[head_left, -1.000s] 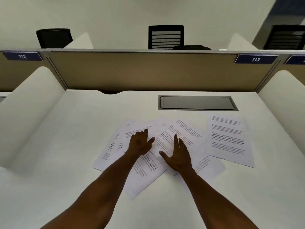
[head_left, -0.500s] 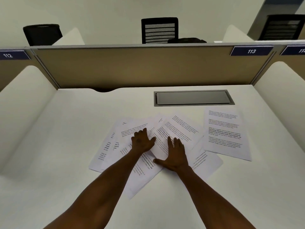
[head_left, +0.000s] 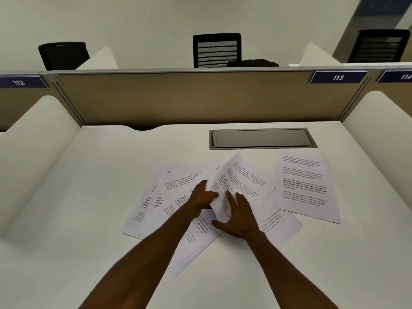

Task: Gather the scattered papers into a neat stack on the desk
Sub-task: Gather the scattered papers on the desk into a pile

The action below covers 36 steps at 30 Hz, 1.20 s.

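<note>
Several printed white sheets lie fanned out and overlapping on the white desk (head_left: pixel 93 197). One sheet (head_left: pixel 239 177) in the middle is lifted at its left edge and tilts up off the pile. My left hand (head_left: pixel 202 195) pinches that raised edge. My right hand (head_left: pixel 239 216) lies with spread fingers on the lower part of the same sheet. A single sheet (head_left: pixel 305 186) lies apart on the right. More sheets (head_left: pixel 156 201) fan out to the left under my left arm, and one (head_left: pixel 281 221) pokes out beside my right wrist.
A grey cable hatch (head_left: pixel 263 138) is set into the desk behind the papers. A tan partition (head_left: pixel 200 99) with the label 113 closes the back, and white side dividers (head_left: pixel 33 152) flank the desk. Black chairs (head_left: pixel 217 50) stand beyond.
My left hand has moved right and taken hold of the middle sheet's edge, lifting it off the pile. My right hand stayed pressed on that sheet.
</note>
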### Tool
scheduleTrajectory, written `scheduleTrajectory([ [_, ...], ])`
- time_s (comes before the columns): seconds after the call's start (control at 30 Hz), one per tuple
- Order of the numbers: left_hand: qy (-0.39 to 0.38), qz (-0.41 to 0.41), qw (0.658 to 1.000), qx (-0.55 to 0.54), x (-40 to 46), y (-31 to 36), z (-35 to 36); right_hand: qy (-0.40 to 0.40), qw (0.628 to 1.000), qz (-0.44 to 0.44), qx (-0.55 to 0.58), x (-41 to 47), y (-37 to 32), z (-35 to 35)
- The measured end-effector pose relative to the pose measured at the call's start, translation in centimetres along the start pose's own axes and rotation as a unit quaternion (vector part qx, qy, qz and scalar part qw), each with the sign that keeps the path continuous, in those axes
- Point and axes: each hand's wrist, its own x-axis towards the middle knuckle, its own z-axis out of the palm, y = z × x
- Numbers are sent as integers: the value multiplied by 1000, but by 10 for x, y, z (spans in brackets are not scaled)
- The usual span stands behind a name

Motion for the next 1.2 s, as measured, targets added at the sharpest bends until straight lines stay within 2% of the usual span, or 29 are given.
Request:
scheduleTrajectory([
  [0.13, -24, 30, 993, -113, -25, -1, -3, 64, 984, 3, 165, -29, 8, -16],
  [0.2, -52, 21, 980, -193, -40, -8, -10, 110, 948, 37, 298, -49, 17, -22],
  [0.27, -91, 12, 965, -245, -57, -20, -19, 152, 878, 125, 436, -65, 21, -25],
  [0.37, -140, 12, 960, -241, -78, -45, -28, 187, 757, 276, 561, -78, 23, -21],
  [0.43, -141, 10, 963, -229, -90, -63, -29, 167, 687, 300, 640, -86, 26, -19],
  [0.47, -135, 8, 966, -221, -96, -71, -30, 146, 677, 296, 657, -89, 26, -18],
  [0.53, -112, 19, 977, -178, -107, -82, -32, 119, 689, 287, 655, -96, 24, -12],
  [0.6, -41, 49, 997, -34, -111, -85, -39, 130, 719, 283, 622, -100, 23, -3],
  [0.63, 14, 67, 996, 55, -108, -85, -45, 140, 732, 280, 605, -102, 22, 0],
  [0.73, 182, 139, 954, 196, -87, -79, -67, 147, 742, 269, 596, -105, 15, 8],
  [0.8, 226, 160, 920, 277, -68, -73, -84, 140, 748, 259, 595, -105, 12, 13],
  [0.97, 165, 113, 872, 446, -29, -66, -105, 138, 761, 251, 582, -102, -3, 18],
  [1.1, 140, 77, 847, 507, -18, -66, -102, 137, 779, 246, 560, -97, -16, 23],
  [1.2, 166, 68, 845, 504, -18, -66, -95, 135, 807, 241, 522, -95, -26, 30],
])
